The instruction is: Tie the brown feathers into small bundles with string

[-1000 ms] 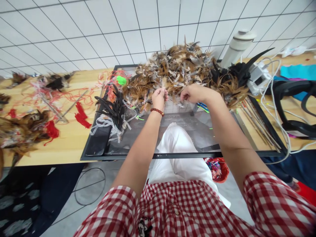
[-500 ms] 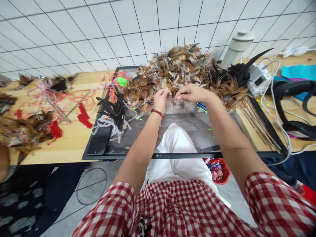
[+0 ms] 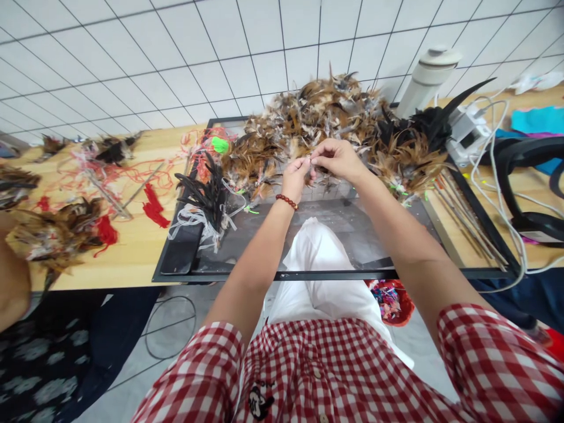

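Observation:
My left hand (image 3: 298, 173), with a red bead bracelet (image 3: 286, 202) at its wrist, is closed in a pinch in front of the feather pile. My right hand (image 3: 338, 158) is also pinched, its fingertips meeting those of the left. Whatever lies between the fingers is too small to make out. Behind both hands rises a big heap of brown feathers (image 3: 321, 111). Beneath them is a glass-topped black-framed panel (image 3: 247, 226). A bunch of black feathers (image 3: 207, 191) with white ties (image 3: 189, 220) lies left of my left hand.
A white bottle (image 3: 427, 82) stands at the back right, near a white device (image 3: 469, 132) with cables. Thin sticks (image 3: 471, 220) lie along the panel's right side. Red thread (image 3: 154, 207) and more feathers (image 3: 66, 235) are on the left, beside another person's arm (image 3: 13, 276).
My hands have come together from a small gap, so the fingertips now touch. The right hand has shifted up and left. The view has shifted slightly.

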`<control>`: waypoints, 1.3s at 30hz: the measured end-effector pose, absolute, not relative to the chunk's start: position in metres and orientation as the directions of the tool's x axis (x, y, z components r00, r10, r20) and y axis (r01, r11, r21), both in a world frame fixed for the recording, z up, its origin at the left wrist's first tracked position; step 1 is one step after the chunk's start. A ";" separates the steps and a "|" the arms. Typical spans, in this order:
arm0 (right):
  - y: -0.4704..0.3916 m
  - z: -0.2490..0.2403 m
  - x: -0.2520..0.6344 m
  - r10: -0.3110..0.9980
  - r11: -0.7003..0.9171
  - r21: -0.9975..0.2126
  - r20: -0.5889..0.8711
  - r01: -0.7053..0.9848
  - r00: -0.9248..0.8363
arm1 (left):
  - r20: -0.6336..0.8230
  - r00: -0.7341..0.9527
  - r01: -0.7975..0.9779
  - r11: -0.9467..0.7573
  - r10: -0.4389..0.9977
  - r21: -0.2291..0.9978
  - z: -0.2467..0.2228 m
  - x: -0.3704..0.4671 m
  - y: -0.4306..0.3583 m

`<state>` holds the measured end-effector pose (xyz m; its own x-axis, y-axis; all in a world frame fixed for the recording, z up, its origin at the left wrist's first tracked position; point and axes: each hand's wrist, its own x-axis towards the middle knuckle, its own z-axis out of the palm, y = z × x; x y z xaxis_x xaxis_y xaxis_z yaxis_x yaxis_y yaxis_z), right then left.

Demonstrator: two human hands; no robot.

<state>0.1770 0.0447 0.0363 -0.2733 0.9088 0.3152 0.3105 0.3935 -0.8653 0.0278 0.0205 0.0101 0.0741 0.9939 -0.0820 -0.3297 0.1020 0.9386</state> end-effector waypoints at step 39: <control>0.036 0.038 0.165 0.923 0.353 -0.358 -0.020 0.865 -0.385 | -0.065 -0.211 -0.355 -0.015 0.975 0.935 0.014 0.006 0.035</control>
